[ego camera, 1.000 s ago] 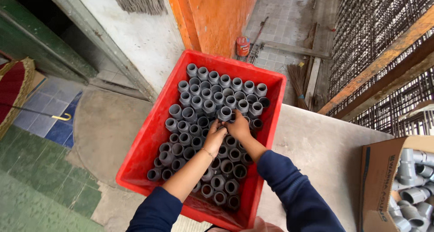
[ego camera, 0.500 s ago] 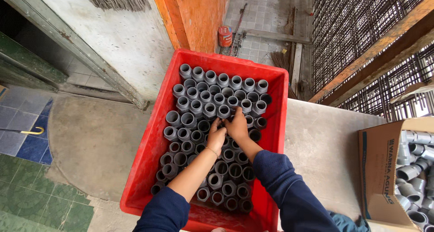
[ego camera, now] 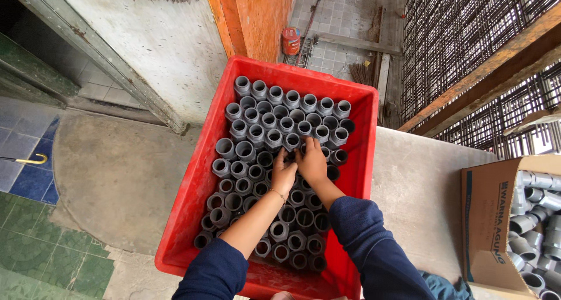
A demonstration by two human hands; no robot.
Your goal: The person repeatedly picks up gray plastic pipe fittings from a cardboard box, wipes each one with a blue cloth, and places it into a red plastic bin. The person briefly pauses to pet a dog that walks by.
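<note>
Head view: left hand (ego camera: pixel 284 172) and right hand (ego camera: pixel 311 162) side by side, fingers curled over grey pipe fittings (ego camera: pixel 290 141) mid-crate; actual clamp unclear. Fittings likely stiff, light, smooth; take by rim. Red crate (ego camera: pixel 193 183) on worktop (ego camera: pixel 415 189); carton (ego camera: pixel 488 218) right.

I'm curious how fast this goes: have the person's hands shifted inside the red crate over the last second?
Barely. Both the left hand and right hand remain mid-crate, fingertips at the same row of grey fittings.
</note>
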